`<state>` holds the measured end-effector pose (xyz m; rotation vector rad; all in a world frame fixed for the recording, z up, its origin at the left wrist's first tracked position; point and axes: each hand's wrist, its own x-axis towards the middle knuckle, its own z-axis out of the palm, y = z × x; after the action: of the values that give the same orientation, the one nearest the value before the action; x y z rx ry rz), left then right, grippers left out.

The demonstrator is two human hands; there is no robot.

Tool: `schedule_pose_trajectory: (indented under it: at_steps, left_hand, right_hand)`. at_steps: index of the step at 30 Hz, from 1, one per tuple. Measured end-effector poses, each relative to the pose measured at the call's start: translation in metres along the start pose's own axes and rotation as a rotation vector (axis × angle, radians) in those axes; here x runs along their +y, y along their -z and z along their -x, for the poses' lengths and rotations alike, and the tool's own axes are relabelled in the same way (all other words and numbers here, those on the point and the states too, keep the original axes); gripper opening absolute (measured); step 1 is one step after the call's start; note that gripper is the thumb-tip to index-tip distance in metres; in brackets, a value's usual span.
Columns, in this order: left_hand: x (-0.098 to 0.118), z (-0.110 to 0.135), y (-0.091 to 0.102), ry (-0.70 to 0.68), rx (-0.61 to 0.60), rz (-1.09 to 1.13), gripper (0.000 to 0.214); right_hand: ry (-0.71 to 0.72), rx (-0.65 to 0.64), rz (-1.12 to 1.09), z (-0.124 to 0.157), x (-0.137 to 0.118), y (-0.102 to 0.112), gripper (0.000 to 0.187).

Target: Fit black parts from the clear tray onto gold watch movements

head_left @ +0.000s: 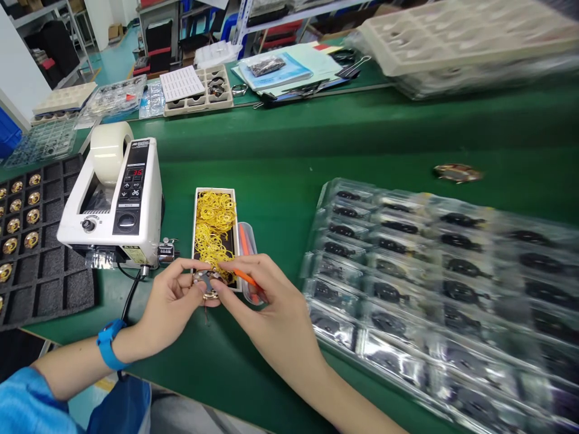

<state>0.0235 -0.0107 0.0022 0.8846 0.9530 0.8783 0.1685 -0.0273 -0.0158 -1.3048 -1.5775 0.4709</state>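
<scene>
My left hand (167, 307) pinches a small round gold-rimmed metal part (210, 284) between thumb and fingers. Thin wire seems to hang below that part. On its other side, my right hand (278, 307) is closed around a slim orange stick-like tool (245, 277), with thumb and forefinger against the part. The tool's tip is hard to make out. Both hands are over the near end of a white-rimmed box (195, 226), which holds a heap of yellow rubber-band-like loops (215, 220). Beside the box lies a clear container (251, 241) with orange sticks in it.
A white tape dispenser (151, 199) stands at left, by a black foam tray (63, 253) of gold round parts. On the right is a clear blister tray (316, 265) of black parts. A loose round part (458, 173) lies beyond it. Trays and papers (312, 72) line the back ledge.
</scene>
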Motion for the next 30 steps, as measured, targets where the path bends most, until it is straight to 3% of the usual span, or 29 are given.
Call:
schedule_pose_trajectory:
  at_steps: [5, 10, 14, 18, 21, 24, 30]
  left_hand:
    - [-0.002, 0.001, -0.002, 0.001, -0.019, -0.015, 0.045]
    - [-0.008, 0.000, 0.002, -0.041, -0.038, -0.097, 0.037]
    - [-0.003, 0.000, 0.011, -0.207, -0.072, -0.467, 0.009]
    - [0.008, 0.000, 0.015, -0.430, -0.031, -0.696, 0.009]
    - [0.012, -0.003, 0.013, -0.274, 0.025, -0.576, 0.008]
    - [0.010, -0.007, 0.012, -0.060, 0.031, -0.351, 0.023]
    - [0.003, -0.003, 0.009, 0.099, -0.088, -0.156, 0.038]
  right_hand:
    - [-0.019, -0.130, -0.069, -0.004, 0.000, 0.001, 0.014]
    - [0.044, -0.113, -0.002, -0.003, 0.000, -0.001, 0.018]
    - [0.263, -0.067, 0.125, -0.004, 0.000, 0.002, 0.012]
    - [0.508, 0.085, 0.299, 0.001, -0.003, 0.011, 0.014]
    - [0.629, 0.122, 0.349, 0.010, -0.004, 0.017, 0.016]
    - [0.706, 0.139, 0.403, 0.017, -0.005, 0.017, 0.020]
    - [0.532, 0.160, 0.473, 0.008, -0.002, 0.008, 0.020]
